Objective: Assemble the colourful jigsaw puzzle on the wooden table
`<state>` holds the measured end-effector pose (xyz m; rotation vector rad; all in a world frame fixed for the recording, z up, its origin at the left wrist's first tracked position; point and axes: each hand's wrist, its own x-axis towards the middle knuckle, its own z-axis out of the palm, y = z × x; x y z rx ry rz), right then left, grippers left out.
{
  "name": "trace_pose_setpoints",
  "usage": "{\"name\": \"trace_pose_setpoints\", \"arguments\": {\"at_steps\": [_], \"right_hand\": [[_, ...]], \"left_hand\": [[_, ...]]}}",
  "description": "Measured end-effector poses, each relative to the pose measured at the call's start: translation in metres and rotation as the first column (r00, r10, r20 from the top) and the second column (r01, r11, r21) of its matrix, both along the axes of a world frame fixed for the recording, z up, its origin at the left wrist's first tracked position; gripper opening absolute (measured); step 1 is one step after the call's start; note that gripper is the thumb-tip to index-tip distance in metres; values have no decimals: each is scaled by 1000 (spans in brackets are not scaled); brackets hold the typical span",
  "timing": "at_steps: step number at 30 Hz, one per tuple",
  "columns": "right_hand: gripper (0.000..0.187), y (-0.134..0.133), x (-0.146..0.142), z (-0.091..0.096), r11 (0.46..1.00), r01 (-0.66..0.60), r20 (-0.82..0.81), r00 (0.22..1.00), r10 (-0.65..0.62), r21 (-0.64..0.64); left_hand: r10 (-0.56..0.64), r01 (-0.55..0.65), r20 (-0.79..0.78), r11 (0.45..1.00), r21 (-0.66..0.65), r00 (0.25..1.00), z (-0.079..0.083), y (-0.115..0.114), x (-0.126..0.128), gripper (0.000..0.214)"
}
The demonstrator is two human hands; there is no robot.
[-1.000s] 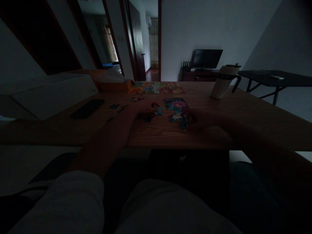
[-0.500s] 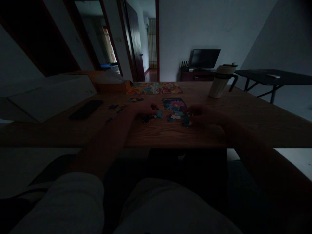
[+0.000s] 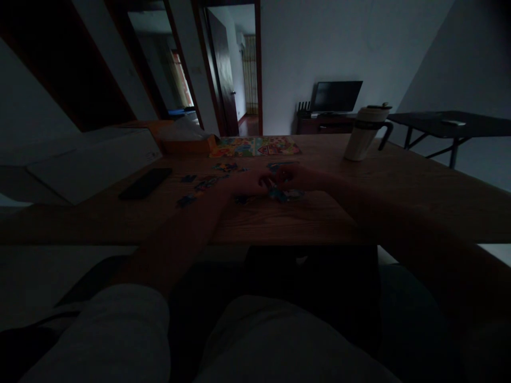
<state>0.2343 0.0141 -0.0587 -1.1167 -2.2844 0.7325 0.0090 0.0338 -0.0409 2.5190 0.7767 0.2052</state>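
The room is very dim. My left hand (image 3: 247, 183) and my right hand (image 3: 298, 178) meet over a partly built jigsaw (image 3: 285, 194) on the wooden table (image 3: 399, 202). Their fingertips come together above the puzzle, curled as if pinching a small piece. What sits between the fingers is too dark to make out. Loose puzzle pieces (image 3: 199, 186) lie to the left of my left hand. A colourful picture sheet (image 3: 255, 146) lies flat farther back.
A dark phone (image 3: 146, 183) lies at the left, beside a white box (image 3: 91, 162) and an orange box (image 3: 187, 142). A lidded mug (image 3: 365, 133) stands at the right rear. A doorway, a monitor and a black side table lie beyond.
My right hand has moved left from the puzzle's right edge to meet my left hand above the puzzle. The camera view shifted slightly.
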Motion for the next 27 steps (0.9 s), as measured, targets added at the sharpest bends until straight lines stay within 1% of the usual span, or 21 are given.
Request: {"name": "trace_pose_setpoints", "arguments": {"at_steps": [2, 4, 6, 8, 11, 13, 15, 17, 20, 23, 27], "right_hand": [[18, 2, -3, -9, 999, 25, -29, 999, -24, 31], [18, 0, -3, -14, 997, 57, -56, 997, -54, 59], [18, -2, 0, -14, 988, 105, -84, 992, -95, 111], [15, -4, 9, -11, 963, 190, -102, 980, -173, 193], [12, -4, 24, -6, 910, 326, -56, 945, -323, 255], [11, -3, 31, -6, 890, 369, 5, 923, -384, 269], [10, -2, 33, -6, 887, 373, 61, 913, -403, 274], [12, -1, 32, -7, 897, 354, 104, 914, -392, 264], [16, -1, 29, -8, 913, 330, 139, 919, -369, 240], [16, -2, 29, -10, 917, 332, 156, 916, -369, 224], [15, -3, 30, -10, 922, 335, 180, 912, -369, 195]], "left_hand": [[13, -9, -72, 999, 54, 997, 2, 2, -3, 52], [23, -13, -141, 997, 74, 990, 6, 0, -5, 50], [32, -18, -187, 997, 79, 982, 11, -5, -6, 47], [52, -32, -216, 995, 92, 975, 15, -13, -5, 46], [82, -43, -245, 986, 162, 966, 18, -25, -1, 60], [59, -9, -231, 977, 214, 971, 17, -29, 2, 67], [4, 47, -213, 972, 232, 977, 13, -31, 6, 68], [-30, 77, -211, 973, 219, 977, 11, -30, 10, 65], [-3, 40, -208, 983, 177, 978, 11, -29, 11, 59], [45, -16, -215, 991, 135, 975, 14, -27, 6, 52], [42, -24, -227, 996, 84, 973, 17, -23, -2, 54]]}}
